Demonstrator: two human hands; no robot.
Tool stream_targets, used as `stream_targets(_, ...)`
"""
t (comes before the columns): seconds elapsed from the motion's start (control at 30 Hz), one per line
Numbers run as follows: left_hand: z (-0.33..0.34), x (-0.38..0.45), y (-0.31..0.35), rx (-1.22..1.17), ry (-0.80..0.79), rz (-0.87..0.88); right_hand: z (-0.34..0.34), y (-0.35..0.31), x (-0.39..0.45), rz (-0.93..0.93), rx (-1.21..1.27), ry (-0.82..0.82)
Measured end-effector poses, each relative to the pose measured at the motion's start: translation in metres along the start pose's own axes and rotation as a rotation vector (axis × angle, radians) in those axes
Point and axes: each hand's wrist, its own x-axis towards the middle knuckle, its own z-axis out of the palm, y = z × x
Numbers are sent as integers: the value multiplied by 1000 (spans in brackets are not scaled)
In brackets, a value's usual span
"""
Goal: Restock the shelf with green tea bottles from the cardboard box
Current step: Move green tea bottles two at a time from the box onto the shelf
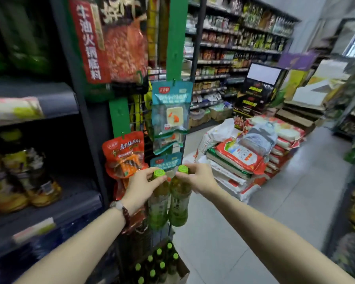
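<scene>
Two green tea bottles hang side by side in mid-air at the lower centre, both with lime-green caps. My left hand [140,186] pinches the neck of the left bottle [158,206]. My right hand [197,178] pinches the neck of the right bottle [179,203]. Below them on the floor stands the open cardboard box [182,270], with several more green-capped bottles [159,263] upright inside. The dark shelf [49,210] at the left holds bottles with yellow and dark labels on its middle level.
A wire rack [168,124] hung with sauce packets stands right behind the held bottles, at the shelf's end. Stacked rice sacks [244,158] lie on the floor to the right. Aisle shelving [234,48] runs along the back, and grey tiled floor [295,201] lies at the right.
</scene>
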Motion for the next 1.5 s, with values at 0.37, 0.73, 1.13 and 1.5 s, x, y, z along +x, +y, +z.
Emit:
stream_targets(0.37,-108,-28,112,-78,188,43,-13,-149,-20,-95,55,103)
stream_targets(0.73,-186,-52,210,-64,409,63,-27,-262,-12,-327,73,-11)
stream_targets(1.13,-264,-79,267,-1,650,138,-19,-371,-11,-524,98,-72)
stream_targets(1.5,-336,-103,277,15,833,227,40,-439,-9,-701,196,16)
